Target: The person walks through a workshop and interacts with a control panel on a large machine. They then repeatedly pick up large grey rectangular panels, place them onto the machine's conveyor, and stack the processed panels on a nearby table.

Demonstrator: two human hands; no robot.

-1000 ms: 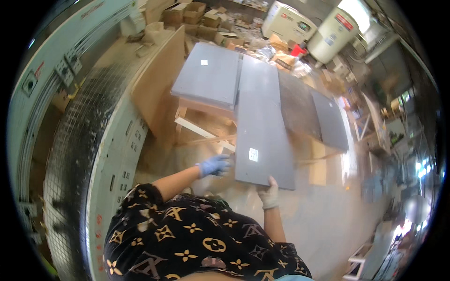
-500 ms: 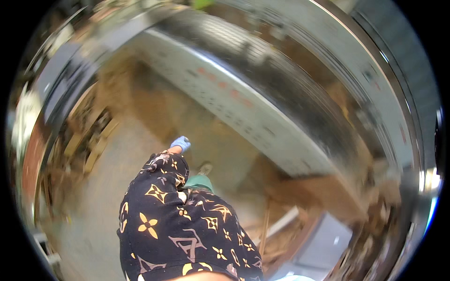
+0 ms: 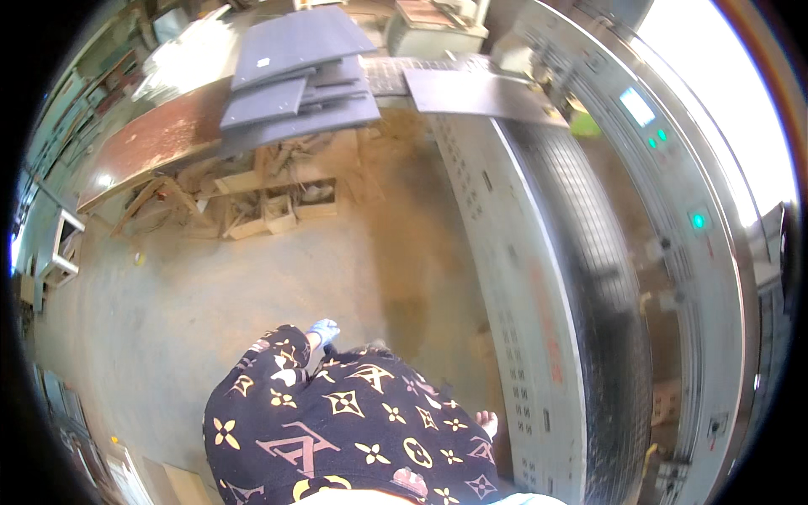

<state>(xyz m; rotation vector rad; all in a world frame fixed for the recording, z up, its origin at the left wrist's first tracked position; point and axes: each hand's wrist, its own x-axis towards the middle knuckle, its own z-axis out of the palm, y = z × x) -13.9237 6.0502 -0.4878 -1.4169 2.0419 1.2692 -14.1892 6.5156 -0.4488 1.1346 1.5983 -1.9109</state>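
Observation:
My left hand (image 3: 323, 331), in a light blue glove, hangs in front of my body over the concrete floor. Its fingers look curled in, and I make out nothing in them. Past the sleeve on the other side, a small part of my right hand (image 3: 487, 422) shows, ungloved. Most of its fingers are hidden, so its grip is unclear. That hand is nearest to the long grey side panel (image 3: 513, 337) of a machine, with a gap between. A black ribbed conveyor belt (image 3: 581, 227) runs along the machine's top.
Grey boards (image 3: 299, 46) are stacked on a worn brown table (image 3: 160, 126) ahead. Another grey board (image 3: 475, 93) lies across the belt's far end. Wooden boxes (image 3: 278, 210) stand beneath the table. The machine's upright panel (image 3: 682, 185) at right carries a lit screen and green lights.
My view has swung to the left, so the machine now runs along my right side. The table and stacked boards have come into view ahead. My right hand now shows in part.

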